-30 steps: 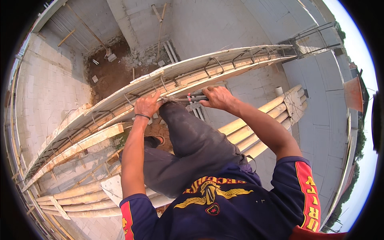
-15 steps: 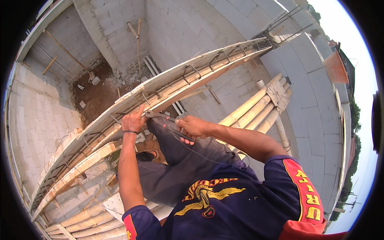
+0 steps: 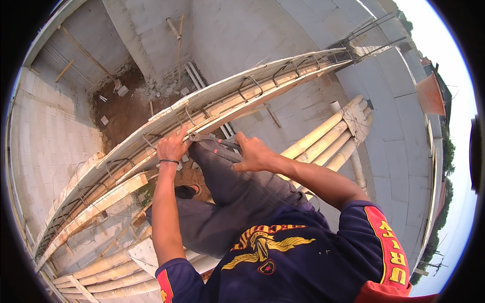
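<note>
My right hand [image 3: 255, 154] holds a pair of pincers [image 3: 204, 138] with dark handles, the thumb spread away from the rest. The pincers' metal head lies against the near board [image 3: 242, 109] of a long timber formwork, just right of my left hand. My left hand [image 3: 172, 147] is bent at the board's top edge, fingers close together with the index stretched toward the trough; what they grip, if anything, is hidden. Bent steel stirrups [image 3: 250, 87] stand out of the trough between the two boards. The tips of my right fingers are partly hidden by the handles.
Bamboo poles [image 3: 323, 134] lashed together lie to the right, with more poles [image 3: 101, 275] at lower left. Beyond the formwork the drop goes down to a dirt floor [image 3: 121, 113] between grey block walls [image 3: 237, 35]. Reinforcing bars [image 3: 371, 25] jut out at upper right.
My right thumb has opened away from the pincers' handles, and that hand has shifted slightly right. The pincers' head stays by my left hand, which remains at the board.
</note>
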Demonstrator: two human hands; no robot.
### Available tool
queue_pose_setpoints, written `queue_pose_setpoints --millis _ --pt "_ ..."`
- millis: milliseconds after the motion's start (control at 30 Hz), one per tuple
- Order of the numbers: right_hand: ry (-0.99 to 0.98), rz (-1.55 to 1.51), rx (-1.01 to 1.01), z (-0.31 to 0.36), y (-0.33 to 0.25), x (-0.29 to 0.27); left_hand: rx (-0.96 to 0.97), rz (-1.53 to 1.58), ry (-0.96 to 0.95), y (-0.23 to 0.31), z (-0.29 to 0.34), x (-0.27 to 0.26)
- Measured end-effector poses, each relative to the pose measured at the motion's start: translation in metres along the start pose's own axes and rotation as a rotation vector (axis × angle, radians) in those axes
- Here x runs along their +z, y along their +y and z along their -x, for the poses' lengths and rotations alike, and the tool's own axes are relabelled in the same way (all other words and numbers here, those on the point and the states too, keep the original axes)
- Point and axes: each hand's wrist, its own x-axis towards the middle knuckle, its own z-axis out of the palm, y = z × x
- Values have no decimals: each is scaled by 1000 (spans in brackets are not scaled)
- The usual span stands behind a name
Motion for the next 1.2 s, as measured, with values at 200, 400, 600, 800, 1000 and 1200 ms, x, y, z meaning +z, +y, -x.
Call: queue_pose_setpoints --millis 200,400,600,800,1000,1200 --pt "484 635 -234 9 -14 18 -12 38 -42 -2 1 -1" --pt "338 871 -236 10 -15 20 4 54 -40 -2 1 0" --pt "22 370 -37 -5 -8 10 16 61 16 -1 3 0" --pt "-416 -716 395 -13 12 9 42 81 70 -3 4 1" --pt "-885 -1729 532 -9 38 44 5 72 47 0 2 -3" --pt "-749 -1592 397 -6 42 51 -8 -98 175 14 10 -20"
